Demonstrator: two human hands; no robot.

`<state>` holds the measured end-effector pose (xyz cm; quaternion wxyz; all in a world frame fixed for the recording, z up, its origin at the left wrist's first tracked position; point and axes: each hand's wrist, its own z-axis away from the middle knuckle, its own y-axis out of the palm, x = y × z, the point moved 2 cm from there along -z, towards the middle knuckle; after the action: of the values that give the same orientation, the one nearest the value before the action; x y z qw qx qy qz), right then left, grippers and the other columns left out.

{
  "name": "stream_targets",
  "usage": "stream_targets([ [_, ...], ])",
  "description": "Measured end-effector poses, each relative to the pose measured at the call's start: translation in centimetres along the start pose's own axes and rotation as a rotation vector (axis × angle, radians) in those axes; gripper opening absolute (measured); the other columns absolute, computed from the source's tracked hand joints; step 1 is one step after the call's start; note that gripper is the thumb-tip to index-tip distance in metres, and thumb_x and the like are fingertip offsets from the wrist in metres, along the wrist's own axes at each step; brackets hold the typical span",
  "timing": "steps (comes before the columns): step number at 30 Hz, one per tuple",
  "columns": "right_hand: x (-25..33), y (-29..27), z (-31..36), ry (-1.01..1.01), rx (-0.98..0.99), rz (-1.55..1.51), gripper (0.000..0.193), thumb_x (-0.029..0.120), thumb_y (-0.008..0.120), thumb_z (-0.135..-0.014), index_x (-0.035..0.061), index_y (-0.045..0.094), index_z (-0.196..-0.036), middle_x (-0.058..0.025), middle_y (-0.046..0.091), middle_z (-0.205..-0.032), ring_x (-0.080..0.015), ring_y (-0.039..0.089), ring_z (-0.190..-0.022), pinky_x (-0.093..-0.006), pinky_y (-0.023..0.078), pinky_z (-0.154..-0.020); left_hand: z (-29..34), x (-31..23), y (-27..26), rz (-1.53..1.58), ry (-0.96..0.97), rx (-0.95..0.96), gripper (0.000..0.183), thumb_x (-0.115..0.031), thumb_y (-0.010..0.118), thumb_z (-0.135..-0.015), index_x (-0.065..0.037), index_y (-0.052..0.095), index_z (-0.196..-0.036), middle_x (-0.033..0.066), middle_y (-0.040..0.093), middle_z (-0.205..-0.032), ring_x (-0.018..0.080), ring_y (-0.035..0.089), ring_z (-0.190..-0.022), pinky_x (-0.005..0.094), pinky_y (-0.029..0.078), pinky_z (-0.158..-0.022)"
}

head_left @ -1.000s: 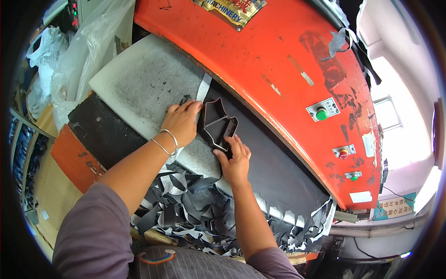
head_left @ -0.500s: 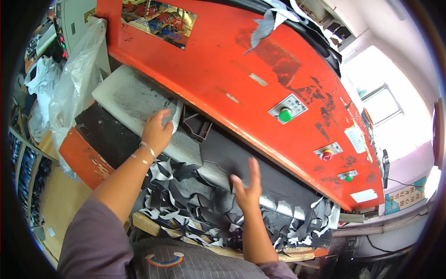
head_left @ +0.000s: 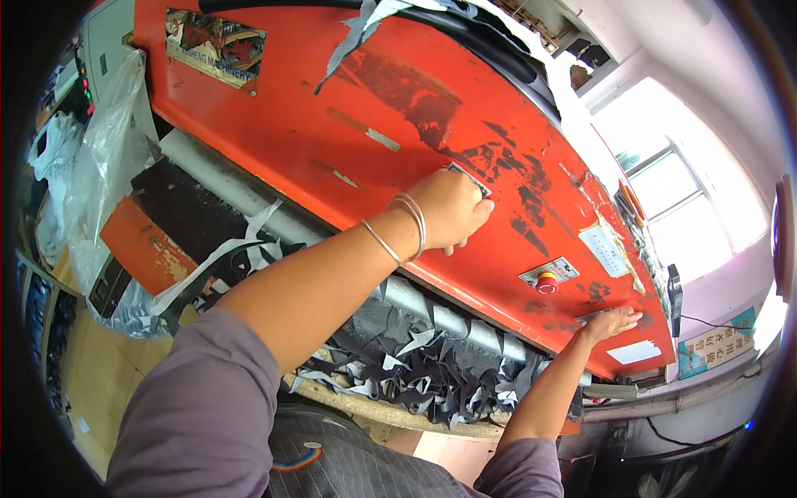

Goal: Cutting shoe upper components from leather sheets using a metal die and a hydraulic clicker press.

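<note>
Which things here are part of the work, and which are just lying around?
Seems part of the work:
- left hand, over a control plate
- right hand, on a lower control plate
- red machine carrying both plates

Seems just lying around:
- black and white scraps
- clear plastic sheet at the far left

A wood-edged bench [head_left: 374, 407] carries a tangled heap of black and whitish scraps [head_left: 432, 373] along its near side.
</note>
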<state>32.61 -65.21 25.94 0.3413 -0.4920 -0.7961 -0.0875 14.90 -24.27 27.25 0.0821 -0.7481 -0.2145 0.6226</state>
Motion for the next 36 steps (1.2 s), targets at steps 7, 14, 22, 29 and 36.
stream_targets([
  [7,0.3,-7.7,5.8,0.092,0.200,-0.381,0.063,0.037,0.042,-0.101,-0.0014,0.023,-0.146,-0.0221,0.022,-0.150,-0.0306,0.028,-0.137,-0.0417,0.024,-0.112,17.6,7.3,-1.9,-0.418,-0.145,-0.011,0.038,-0.039,0.049,-0.092,-0.007,0.065,-0.080,0.0172,0.067,-0.082,0.0369,0.064,-0.082,0.0490,0.050,-0.072],
  [14,15.0,-11.9,13.5,-0.090,0.290,-0.567,0.044,0.021,0.048,-0.100,-0.0041,0.040,-0.135,-0.0171,0.046,-0.135,-0.0244,0.046,-0.124,-0.0356,0.037,-0.104,36.6,14.0,-4.4,-0.734,-0.159,-0.128,0.029,-0.035,0.057,-0.085,-0.011,0.068,-0.073,0.0050,0.063,-0.078,0.0250,0.059,-0.083,0.0393,0.047,-0.076],
  [22,33.9,-9.8,32.4,-0.357,0.948,-1.175,0.046,0.003,0.056,-0.091,-0.0020,0.040,-0.135,-0.0169,0.054,-0.124,-0.0220,0.053,-0.114,-0.0336,0.042,-0.094,39.3,14.6,-5.0,-0.702,-0.163,-0.271,0.022,-0.028,0.058,-0.081,-0.012,0.069,-0.071,0.0018,0.062,-0.079,0.0202,0.056,-0.088,0.0346,0.042,-0.081],
  [29,30.2,-0.4,33.5,-0.271,1.410,-0.694,0.047,0.014,0.066,-0.088,-0.0006,0.049,-0.128,-0.0154,0.059,-0.119,-0.0196,0.057,-0.105,-0.0329,0.047,-0.085,35.5,14.9,-7.2,-0.689,-0.224,-0.086,0.024,-0.032,0.057,-0.081,-0.013,0.071,-0.074,0.0016,0.063,-0.079,0.0207,0.057,-0.087,0.0364,0.041,-0.077],
  [36,33.1,8.2,42.0,-0.710,1.587,-0.293,0.066,0.039,0.075,-0.074,0.0032,0.053,-0.125,-0.0233,0.054,-0.125,-0.0398,0.048,-0.116,-0.0472,0.042,-0.096,29.9,14.9,-10.8,-0.222,-0.482,0.228,0.038,-0.044,0.054,-0.087,-0.010,0.071,-0.084,0.0129,0.069,-0.080,0.0335,0.067,-0.077,0.0433,0.052,-0.072],
])
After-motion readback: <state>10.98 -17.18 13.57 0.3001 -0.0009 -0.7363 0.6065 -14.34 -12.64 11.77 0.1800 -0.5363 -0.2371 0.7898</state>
